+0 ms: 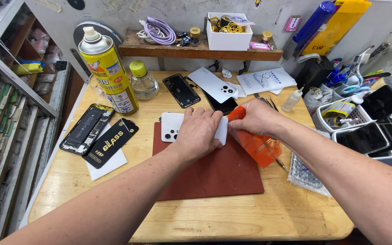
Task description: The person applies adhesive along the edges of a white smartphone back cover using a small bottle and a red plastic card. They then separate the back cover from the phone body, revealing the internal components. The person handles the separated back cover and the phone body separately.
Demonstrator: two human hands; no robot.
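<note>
left hand [199, 131] lay palm down on a white phone [171, 127], fingers spread flat and pressing it onto a red mat [214, 174]. the phone lay back up, camera cluster toward the mat's far left corner, its right end hidden under the hand. right hand [256, 117] sat just beside the left at the phone's right end, fingers curled and pinched on an orange film [259, 145]; the film ran from the fingers down over the mat's right edge onto the tabletop [232, 218]. whether the film touched the phone, couldn't tell.

the mat sat mid tabletop, a bit toward the near edge. toward the left edge: an open phone [86, 129] showing its insides, and a black glass box [110, 142] lying on white paper [110, 165]. toward the far left corner: a yellow spray can [110, 72] upright and a small bottle [143, 81] with a yellow cap. near the far edge: a black screen [181, 90], a white back cover [213, 84] and a leaflet [266, 80]. a small dropper bottle [292, 100] stood right of the hands. bubble wrap [307, 174] lay by the right edge. a white basket [341, 120] with tools stood at the right edge, dark phones [373, 134] beside it. a wooden shelf [196, 51] behind the far edge held purple cable [159, 31] and a white box [229, 34].
</note>
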